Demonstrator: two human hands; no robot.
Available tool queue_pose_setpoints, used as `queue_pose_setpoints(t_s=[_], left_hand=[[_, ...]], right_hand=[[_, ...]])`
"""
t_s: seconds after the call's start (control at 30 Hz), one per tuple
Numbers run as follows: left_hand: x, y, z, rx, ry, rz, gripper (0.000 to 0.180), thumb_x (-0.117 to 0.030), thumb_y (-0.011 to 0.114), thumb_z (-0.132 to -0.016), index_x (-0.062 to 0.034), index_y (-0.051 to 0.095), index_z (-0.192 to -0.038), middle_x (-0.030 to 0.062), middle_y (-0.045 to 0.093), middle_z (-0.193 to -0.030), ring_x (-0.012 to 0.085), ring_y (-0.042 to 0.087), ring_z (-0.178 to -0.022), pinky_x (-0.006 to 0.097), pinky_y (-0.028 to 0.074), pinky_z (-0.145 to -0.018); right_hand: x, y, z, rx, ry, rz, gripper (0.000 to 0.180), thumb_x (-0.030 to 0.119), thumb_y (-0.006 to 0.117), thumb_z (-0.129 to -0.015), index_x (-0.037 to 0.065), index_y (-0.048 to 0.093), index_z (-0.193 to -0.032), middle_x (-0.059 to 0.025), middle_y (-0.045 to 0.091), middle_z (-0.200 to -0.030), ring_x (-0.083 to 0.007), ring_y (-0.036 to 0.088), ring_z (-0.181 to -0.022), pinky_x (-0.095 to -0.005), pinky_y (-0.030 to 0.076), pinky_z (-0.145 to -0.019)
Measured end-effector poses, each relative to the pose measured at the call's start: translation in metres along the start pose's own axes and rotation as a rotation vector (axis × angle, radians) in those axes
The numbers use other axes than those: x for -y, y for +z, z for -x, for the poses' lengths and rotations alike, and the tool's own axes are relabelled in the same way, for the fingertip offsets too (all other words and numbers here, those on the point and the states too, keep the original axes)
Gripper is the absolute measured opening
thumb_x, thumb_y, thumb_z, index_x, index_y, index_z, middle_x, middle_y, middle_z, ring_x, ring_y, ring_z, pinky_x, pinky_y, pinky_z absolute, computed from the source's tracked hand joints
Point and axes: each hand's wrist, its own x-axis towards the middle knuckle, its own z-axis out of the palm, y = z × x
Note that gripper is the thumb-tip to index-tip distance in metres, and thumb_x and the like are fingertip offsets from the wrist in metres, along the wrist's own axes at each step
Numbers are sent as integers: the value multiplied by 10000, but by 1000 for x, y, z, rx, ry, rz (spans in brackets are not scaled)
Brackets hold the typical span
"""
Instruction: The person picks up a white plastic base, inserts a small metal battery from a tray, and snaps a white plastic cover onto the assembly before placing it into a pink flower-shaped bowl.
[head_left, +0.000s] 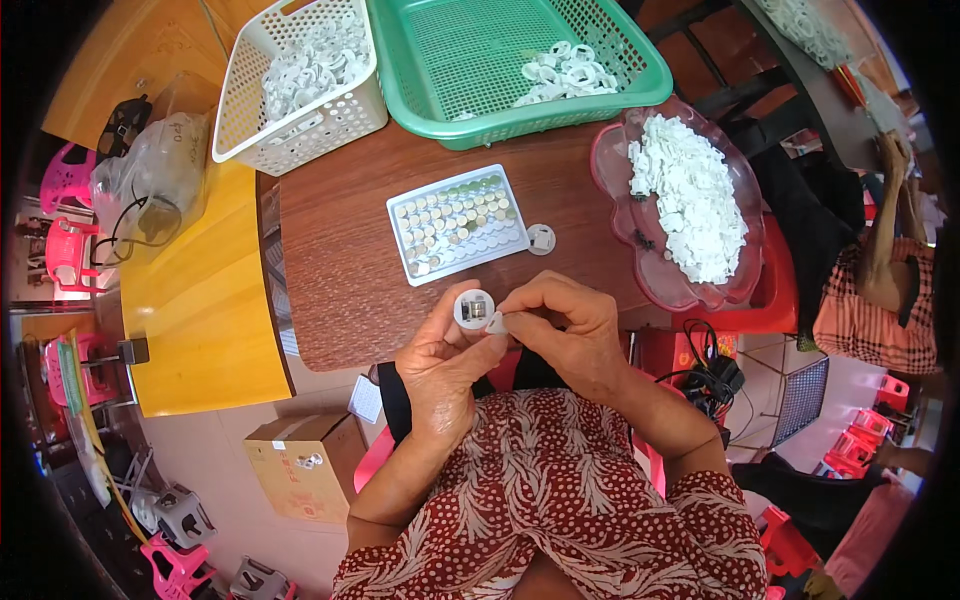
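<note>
My left hand [448, 362] holds a small round white part [474, 309] with a dark square middle, between thumb and fingers, just over the near edge of the brown table [340, 250]. My right hand [560, 325] pinches a small white piece [497, 323] against that round part. Just beyond the hands lies a white tray [457, 223] filled with several rows of small round discs. Another round white part [541, 238] lies on the table to the tray's right.
A pink bowl [615, 160] heaped with white pieces stands at right. A green basket [470, 60] and a white basket [300, 80] of white rings stand at the back. A yellow table [200, 300] is at left. Another person [880, 290] sits at right.
</note>
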Motion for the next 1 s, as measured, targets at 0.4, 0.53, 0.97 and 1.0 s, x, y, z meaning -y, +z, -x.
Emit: queue_pose_setpoints(t_s=[0.4, 0.53, 0.97, 1.0], left_hand=[[5, -7, -2, 65, -69, -23, 492, 86, 632, -802, 65, 466, -1265, 106, 629, -1033, 118, 610, -807, 208, 492, -646], [5, -7, -2, 76, -74, -4, 482, 86, 629, -805, 64, 472, -1260, 102, 629, -1029, 115, 605, -800, 209, 491, -637], [1, -4, -2, 63, -107, -43, 392, 31, 606, -841, 63, 520, -1221, 95, 650, -908, 103, 590, -701, 194, 474, -590], [1, -4, -2, 76, -102, -48, 384, 29, 606, -841, 62, 527, -1216, 92, 651, -902, 99, 588, -697, 191, 473, -588]], right_hand=[[-13, 10, -8, -94, -215, 118, 51, -14, 620, -768, 4, 609, -815, -63, 546, -712, -158, 528, -625, -292, 415, -550], [-13, 9, -11, -107, -340, 223, 80, -21, 616, -753, 13, 601, -823, -81, 542, -697, -226, 533, -639, -337, 424, -569], [-16, 0, -16, 4, -378, 257, 97, -17, 642, -764, 1, 629, -858, -75, 575, -711, -191, 559, -648, -301, 430, -571], [-16, 0, -16, 4, -377, 256, 97, -17, 642, -764, 1, 629, -858, -75, 575, -711, -191, 559, -648, -301, 430, -571]])
